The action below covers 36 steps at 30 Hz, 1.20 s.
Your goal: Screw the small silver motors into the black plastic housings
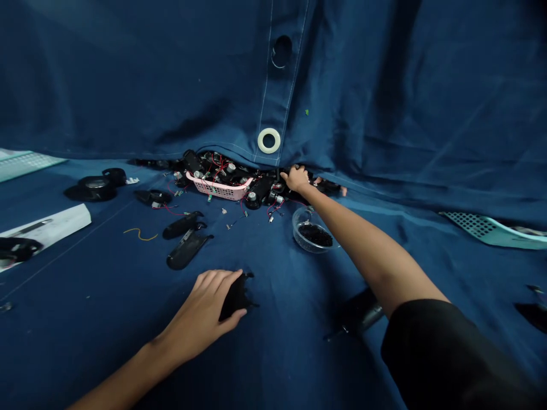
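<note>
Blue cloth (273, 353) lies under the pink basket (220, 191). Nearer than the basket, the half-curled left hand (207, 302) holds a black plastic shell (232, 300). Right of it, the bent right hand (296, 179) touches black parts (264, 186), grip hidden. Tugging could snag red wires (220, 165); the forearm (354, 233) could tip the clear bowl (299, 241).

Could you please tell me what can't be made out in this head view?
All in the head view:
- Right hand's grip: fingertips lost among dark parts.
- Black part: partly covered by the left hand.
- Pink basket's floor: hidden by heaped parts.
- Black bits in the clear bowl: too small to identify.
- Right teal basket: cut off by the edge.
</note>
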Each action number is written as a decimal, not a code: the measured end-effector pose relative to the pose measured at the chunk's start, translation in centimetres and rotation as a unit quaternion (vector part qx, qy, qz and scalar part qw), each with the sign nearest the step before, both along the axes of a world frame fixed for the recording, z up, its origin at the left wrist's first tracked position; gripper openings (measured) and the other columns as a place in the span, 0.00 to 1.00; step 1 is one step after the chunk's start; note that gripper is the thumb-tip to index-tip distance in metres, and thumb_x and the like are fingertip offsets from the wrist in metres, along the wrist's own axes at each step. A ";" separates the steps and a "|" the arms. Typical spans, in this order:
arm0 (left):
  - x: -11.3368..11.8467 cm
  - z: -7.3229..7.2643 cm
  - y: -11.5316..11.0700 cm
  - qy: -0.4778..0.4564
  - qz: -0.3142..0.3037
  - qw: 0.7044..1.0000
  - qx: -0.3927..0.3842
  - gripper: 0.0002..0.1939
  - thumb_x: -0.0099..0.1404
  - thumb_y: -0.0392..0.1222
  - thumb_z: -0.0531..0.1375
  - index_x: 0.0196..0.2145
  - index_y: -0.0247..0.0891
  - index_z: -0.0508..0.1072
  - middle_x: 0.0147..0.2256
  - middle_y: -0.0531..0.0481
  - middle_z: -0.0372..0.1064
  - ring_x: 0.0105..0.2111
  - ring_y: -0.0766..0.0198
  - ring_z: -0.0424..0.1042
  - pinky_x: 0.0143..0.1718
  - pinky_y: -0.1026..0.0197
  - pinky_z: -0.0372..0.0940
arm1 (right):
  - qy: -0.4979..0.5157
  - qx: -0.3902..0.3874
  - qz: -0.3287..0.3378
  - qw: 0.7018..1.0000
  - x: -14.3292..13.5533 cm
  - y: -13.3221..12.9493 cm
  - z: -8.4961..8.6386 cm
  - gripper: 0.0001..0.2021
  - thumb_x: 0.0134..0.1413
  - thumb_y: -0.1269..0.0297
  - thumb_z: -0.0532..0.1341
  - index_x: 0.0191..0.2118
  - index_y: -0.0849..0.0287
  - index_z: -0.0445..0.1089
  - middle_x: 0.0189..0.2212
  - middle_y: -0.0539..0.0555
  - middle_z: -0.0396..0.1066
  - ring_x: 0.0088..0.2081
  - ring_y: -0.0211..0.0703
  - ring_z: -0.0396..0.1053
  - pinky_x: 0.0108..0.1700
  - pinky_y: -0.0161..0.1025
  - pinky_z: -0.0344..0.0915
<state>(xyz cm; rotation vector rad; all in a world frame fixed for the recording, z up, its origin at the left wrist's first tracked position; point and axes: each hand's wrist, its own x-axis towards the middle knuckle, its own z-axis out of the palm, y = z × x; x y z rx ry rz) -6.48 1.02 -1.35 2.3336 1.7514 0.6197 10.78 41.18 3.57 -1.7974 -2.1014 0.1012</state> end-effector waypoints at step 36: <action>-0.1 -0.3 0.0 0.028 -0.006 0.999 0.044 0.27 0.70 0.55 0.54 0.61 0.40 0.60 0.53 0.41 0.67 0.53 0.49 0.66 0.55 0.45 0.62 | 0.003 -0.011 -0.475 0.880 43.7 -22.7 -2.4 0.22 0.46 0.61 0.63 0.48 0.66 0.74 0.53 0.87 0.61 0.60 0.83 0.57 0.49 0.75 0.51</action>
